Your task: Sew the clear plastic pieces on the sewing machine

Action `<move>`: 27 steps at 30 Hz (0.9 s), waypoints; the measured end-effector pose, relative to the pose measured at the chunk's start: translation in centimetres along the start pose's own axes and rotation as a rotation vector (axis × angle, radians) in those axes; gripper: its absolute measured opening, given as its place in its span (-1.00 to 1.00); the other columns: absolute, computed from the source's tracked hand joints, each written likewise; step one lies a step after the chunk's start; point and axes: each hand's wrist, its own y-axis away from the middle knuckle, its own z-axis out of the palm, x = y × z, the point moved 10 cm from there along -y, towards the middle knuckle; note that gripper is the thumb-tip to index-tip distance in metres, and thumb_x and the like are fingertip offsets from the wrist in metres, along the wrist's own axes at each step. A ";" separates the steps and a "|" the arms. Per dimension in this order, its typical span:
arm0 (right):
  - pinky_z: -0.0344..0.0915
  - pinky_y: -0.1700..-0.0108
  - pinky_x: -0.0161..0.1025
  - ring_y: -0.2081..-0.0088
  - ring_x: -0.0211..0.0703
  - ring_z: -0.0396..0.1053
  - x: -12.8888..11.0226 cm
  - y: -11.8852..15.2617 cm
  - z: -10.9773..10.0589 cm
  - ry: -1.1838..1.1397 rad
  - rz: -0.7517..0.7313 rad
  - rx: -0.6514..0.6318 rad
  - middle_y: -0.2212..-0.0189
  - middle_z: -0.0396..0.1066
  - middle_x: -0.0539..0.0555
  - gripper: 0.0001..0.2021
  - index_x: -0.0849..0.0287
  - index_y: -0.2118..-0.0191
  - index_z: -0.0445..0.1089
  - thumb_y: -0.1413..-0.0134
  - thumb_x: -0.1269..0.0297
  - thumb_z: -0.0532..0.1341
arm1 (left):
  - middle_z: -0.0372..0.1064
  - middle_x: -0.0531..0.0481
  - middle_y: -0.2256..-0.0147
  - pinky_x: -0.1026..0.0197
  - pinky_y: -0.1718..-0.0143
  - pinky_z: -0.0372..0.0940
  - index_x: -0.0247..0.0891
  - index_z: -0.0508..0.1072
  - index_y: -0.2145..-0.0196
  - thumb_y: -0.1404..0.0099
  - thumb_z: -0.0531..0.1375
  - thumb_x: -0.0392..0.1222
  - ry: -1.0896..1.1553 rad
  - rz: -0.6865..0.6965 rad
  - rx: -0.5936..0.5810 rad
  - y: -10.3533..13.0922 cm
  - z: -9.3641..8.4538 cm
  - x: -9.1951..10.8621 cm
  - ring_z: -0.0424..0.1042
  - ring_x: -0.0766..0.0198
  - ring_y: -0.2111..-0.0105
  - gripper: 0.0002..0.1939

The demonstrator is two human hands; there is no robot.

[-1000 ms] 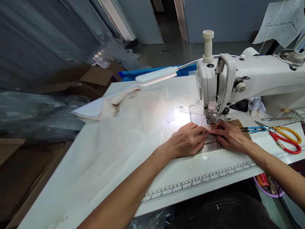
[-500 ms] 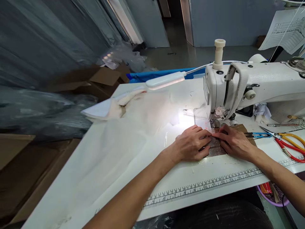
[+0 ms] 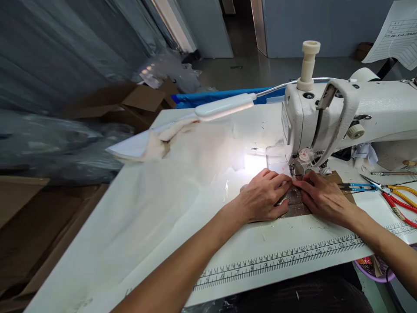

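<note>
At the white sewing machine, my two hands meet just in front of the presser foot. My left hand lies on the bed with fingers bent and thumb and fingertips drawn together. From the right, my right hand pinches close to the left fingertips. Whatever lies between the fingers is too small and covered to make out. Beneath them is a brownish, shiny plate, partly hidden by both hands. A clear guard or sheet sits left of the needle area, brightly lit.
Blue thread snips and red-and-yellow-handled scissors lie right of my right hand. A lamp reaches over the white table. A printed ruler runs along the front edge. Cardboard boxes stand left.
The view has shifted slightly, so the machine appears farther right and nearer. Both hands stay together at the presser foot, with only slight finger movement.
</note>
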 end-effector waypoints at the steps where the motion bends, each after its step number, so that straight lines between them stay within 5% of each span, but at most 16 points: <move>1: 0.44 0.32 -0.18 0.17 -0.04 0.39 0.0 0.0 0.0 0.008 0.001 -0.006 0.14 0.40 0.22 -0.65 0.14 -0.08 0.36 -0.32 0.36 -0.06 | 0.45 -0.15 0.12 0.07 0.25 0.28 -0.35 0.45 0.12 -0.32 0.03 -0.15 0.002 -0.006 -0.011 0.0 0.1 -0.1 0.41 0.15 0.28 -0.70; 17: 0.39 0.38 -0.16 0.26 -0.02 0.38 0.1 -0.6 0.8 0.070 0.029 -0.086 0.15 0.38 0.30 -0.59 0.23 -0.14 0.31 -0.27 0.46 -0.07 | 0.40 -0.20 0.07 0.06 0.23 0.27 -0.41 0.45 0.11 -0.34 0.04 -0.07 -0.071 -0.051 -0.049 -0.4 0.3 -1.1 0.38 0.12 0.25 -0.63; 23: 0.42 0.28 -0.12 0.29 -0.06 0.42 1.0 -0.6 0.3 -0.102 0.054 -0.108 0.13 0.41 0.28 -0.60 0.21 -0.15 0.33 -0.32 0.32 -0.06 | 0.38 -0.17 0.19 0.08 0.22 0.25 -0.38 0.43 0.07 -0.35 0.04 0.02 -0.072 -0.101 -0.110 -0.7 0.8 -1.8 0.35 0.12 0.25 -0.58; 27: 0.39 0.27 -0.19 0.36 -0.12 0.44 3.6 -0.6 -0.6 -0.313 0.173 -0.053 0.28 0.47 0.19 -0.68 0.20 0.08 0.45 -0.34 0.19 0.00 | 0.36 -0.15 0.24 0.09 0.23 0.24 -0.37 0.45 0.10 -0.35 0.04 0.05 -0.083 -0.122 -0.119 -0.8 0.9 -2.1 0.33 0.13 0.27 -0.57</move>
